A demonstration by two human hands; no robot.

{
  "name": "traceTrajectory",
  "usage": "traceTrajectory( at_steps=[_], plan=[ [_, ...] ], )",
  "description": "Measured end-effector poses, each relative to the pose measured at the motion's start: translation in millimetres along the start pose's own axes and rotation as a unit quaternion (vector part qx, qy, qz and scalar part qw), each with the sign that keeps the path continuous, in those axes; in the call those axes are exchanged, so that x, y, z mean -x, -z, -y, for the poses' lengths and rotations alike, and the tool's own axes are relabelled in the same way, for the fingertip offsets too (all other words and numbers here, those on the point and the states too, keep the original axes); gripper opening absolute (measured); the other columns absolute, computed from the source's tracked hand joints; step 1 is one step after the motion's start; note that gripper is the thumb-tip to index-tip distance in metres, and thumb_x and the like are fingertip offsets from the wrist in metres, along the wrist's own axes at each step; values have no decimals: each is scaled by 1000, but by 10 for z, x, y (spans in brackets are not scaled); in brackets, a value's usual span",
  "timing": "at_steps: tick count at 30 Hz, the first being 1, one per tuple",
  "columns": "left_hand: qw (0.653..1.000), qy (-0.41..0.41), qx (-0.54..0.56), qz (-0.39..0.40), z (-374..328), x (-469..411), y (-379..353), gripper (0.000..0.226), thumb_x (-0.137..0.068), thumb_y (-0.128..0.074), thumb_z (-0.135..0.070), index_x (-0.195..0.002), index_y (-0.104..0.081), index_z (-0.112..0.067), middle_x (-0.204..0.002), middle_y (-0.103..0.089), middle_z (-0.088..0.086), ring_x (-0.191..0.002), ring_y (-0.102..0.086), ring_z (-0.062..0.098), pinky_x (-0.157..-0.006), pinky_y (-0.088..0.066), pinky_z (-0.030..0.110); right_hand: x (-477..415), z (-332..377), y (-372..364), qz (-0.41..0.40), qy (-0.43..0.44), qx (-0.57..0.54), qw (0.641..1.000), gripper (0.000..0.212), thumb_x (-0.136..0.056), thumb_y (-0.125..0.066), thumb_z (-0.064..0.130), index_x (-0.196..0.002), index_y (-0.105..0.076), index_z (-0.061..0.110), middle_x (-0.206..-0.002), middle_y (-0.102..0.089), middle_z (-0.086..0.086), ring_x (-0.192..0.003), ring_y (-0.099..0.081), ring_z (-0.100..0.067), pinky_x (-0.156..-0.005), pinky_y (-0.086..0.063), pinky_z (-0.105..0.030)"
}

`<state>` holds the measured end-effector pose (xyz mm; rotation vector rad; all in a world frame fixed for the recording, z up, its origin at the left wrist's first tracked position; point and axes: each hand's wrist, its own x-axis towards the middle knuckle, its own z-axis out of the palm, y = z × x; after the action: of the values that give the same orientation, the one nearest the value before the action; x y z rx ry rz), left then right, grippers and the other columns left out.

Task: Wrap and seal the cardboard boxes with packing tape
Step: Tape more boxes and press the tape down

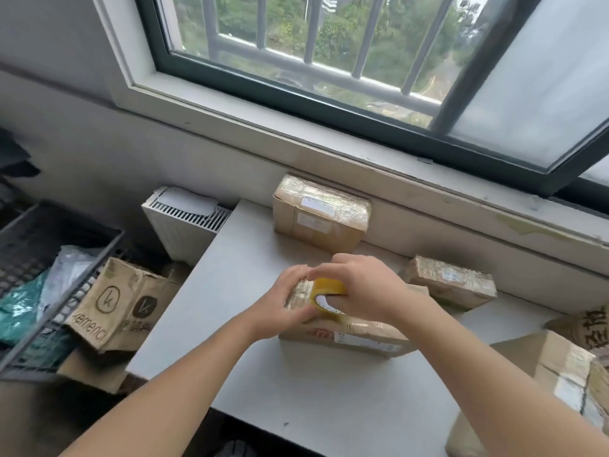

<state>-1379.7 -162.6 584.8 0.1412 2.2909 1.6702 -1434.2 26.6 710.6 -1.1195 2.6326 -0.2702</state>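
Note:
A flat cardboard box (365,336) lies in the middle of the white table (296,390), partly wrapped in shiny tape at its left end. My right hand (362,285) grips a yellow roll of packing tape (328,293) on top of the box, fingers through its core. My left hand (283,301) grips the box's left end, with its fingers curled over the taped part beside the roll. Two taped boxes stand behind: a larger one (321,214) against the wall and a smaller one (451,282) to the right.
More cardboard boxes (566,374) crowd the table's right edge. Left of the table are a white radiator (184,225), printed brown cartons (115,305) on the floor and a dark wire basket (39,278) holding plastic bags. A window sill runs along the back.

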Motion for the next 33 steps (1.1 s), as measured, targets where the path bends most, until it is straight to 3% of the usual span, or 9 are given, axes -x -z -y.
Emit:
traceTrajectory(
  at_steps=[4,7,10,13,15,18,22,26,33],
  plan=[
    [997,41,63,-17,73,-39,-133,68,-86,-70,-36,-145,-37,-50,-145,-45,-18,-128,-48,-4,-104,-43,18,-81,90,72,-26,26,-30,999,43,-79,-62,33,-120,-71,41,-88,-52,13,-78,-58,-17,-70,-48,-32],
    [986,87,128,-55,128,-99,-197,67,-77,-65,-28,-141,-44,-22,-96,-60,-8,-84,-53,15,-74,-48,31,-190,250,143,-9,73,23,997,39,-87,-69,28,-124,-68,41,-95,-52,11,-86,-58,-19,-71,-43,-31],
    [979,88,157,-98,112,-118,-276,46,-81,-65,-23,-123,-51,-9,-86,-51,25,-83,-38,45,-76,-43,61,-292,348,208,-5,84,41,996,38,-90,-67,30,-125,-66,44,-98,-53,10,-86,-51,-15,-73,-44,-31],
    [970,88,194,-116,77,-123,-308,46,-83,-63,-20,-120,-49,4,-81,-48,13,-85,-41,39,-84,-42,57,-346,386,249,2,91,57,994,38,-90,-67,31,-125,-66,45,-98,-55,9,-87,-48,-13,-71,-38,-29],
    [970,74,195,-128,40,-118,-304,37,-93,-64,-15,-124,-53,1,-74,-59,-6,-75,-58,12,-74,-50,34,-385,406,279,13,91,62,994,38,-90,-66,32,-125,-66,46,-97,-55,9,-90,-54,-16,-71,-37,-28],
    [980,75,140,-123,114,-121,-293,38,-98,-56,-14,-135,-54,-5,-82,-62,-11,-89,-61,-4,-74,-44,22,-470,432,353,29,91,94,991,39,-90,-65,31,-127,-65,46,-100,-59,8,-92,-53,-16,-70,-36,-28],
    [988,63,75,-120,136,-20,-235,55,-94,-58,-32,-148,-47,-31,-144,-54,-7,-133,-51,12,-115,-40,35,-445,348,471,71,108,142,981,41,-90,-62,29,-127,-65,46,-93,-52,10,-85,-52,-17,-68,-45,-31],
    [992,0,34,-124,119,-2,-196,47,-98,-59,-14,-124,-51,-52,-138,-49,-22,-126,-45,-15,-105,-31,7,-250,84,501,128,77,153,977,51,-89,-61,26,-135,-59,49,-104,-60,5,-91,-56,-18,-75,-47,-32],
    [995,-56,-9,-84,181,4,-117,47,-88,-64,-28,-132,-58,-44,-145,-48,-12,-141,-41,3,-118,-30,22,35,-216,325,155,20,103,982,56,-96,-61,32,-143,-45,58,-108,-59,5,-95,-55,-17,-82,-49,-32]
  ],
)
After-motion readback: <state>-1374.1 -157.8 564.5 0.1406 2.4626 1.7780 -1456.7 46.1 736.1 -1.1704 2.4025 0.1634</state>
